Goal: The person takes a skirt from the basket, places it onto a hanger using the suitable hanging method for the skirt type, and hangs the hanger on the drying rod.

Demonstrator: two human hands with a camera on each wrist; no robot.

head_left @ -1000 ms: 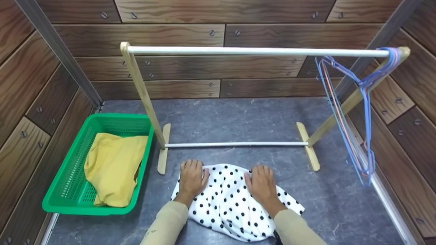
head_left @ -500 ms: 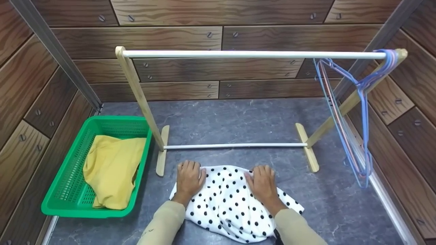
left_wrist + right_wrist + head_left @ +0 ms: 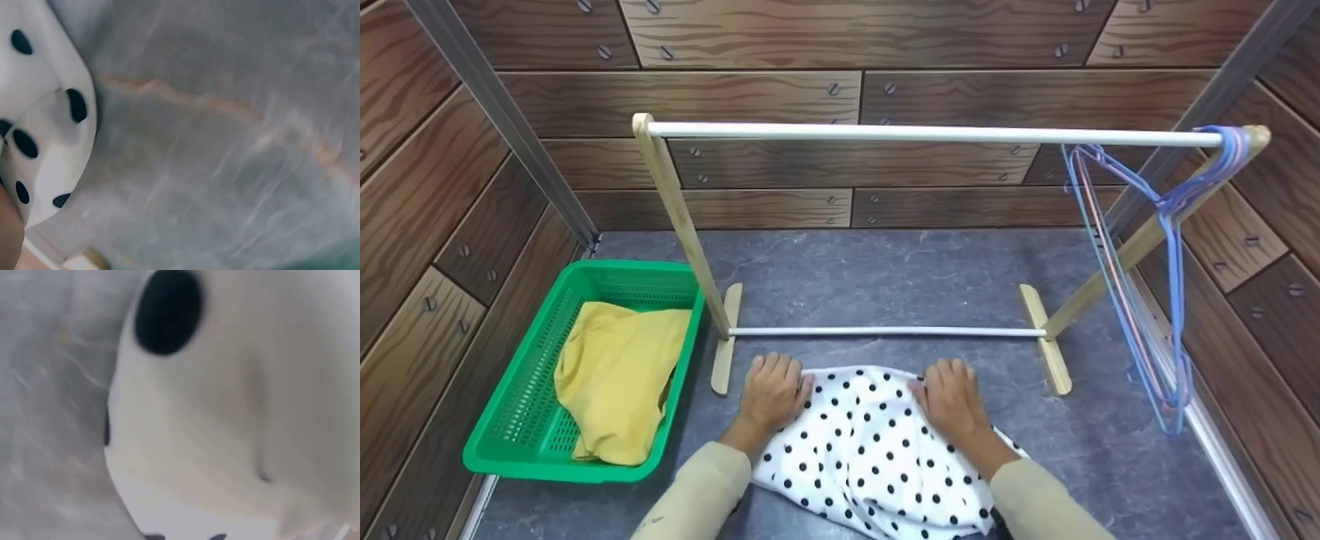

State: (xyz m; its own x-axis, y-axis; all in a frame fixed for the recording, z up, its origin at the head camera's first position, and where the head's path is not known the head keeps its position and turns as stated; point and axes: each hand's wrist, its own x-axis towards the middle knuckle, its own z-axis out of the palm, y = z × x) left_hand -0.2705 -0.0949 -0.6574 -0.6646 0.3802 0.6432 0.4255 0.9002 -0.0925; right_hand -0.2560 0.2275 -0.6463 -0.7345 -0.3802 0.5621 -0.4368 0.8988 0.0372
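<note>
A white cloth with black dots point(image 3: 877, 442) is stretched between my two hands in the head view, its lower part in loose folds. My left hand point(image 3: 772, 390) grips its far left corner, thumb on the near side. At the far right corner my right hand point(image 3: 952, 397) holds it the same way. The fingertips of both hands are hidden behind the edge. In the left wrist view, the dotted cloth point(image 3: 45, 129) hangs along the left side. Blurred white cloth point(image 3: 185, 439) fills most of the right wrist view. What kind of garment it is cannot be told.
A wooden rack with a white top rail point(image 3: 847, 132) stands just beyond the hands. Several plastic hangers point(image 3: 1174, 247) hang at its right end. On the left, a green basket point(image 3: 484, 450) holds a folded yellow cloth point(image 3: 622, 375). Wood-patterned walls surround the grey floor point(image 3: 877, 277).
Both hands keep their hold and have moved slightly apart, drawing the dotted cloth's far edge wider. The cloth looks a little larger in view. The head view has shifted slightly.
</note>
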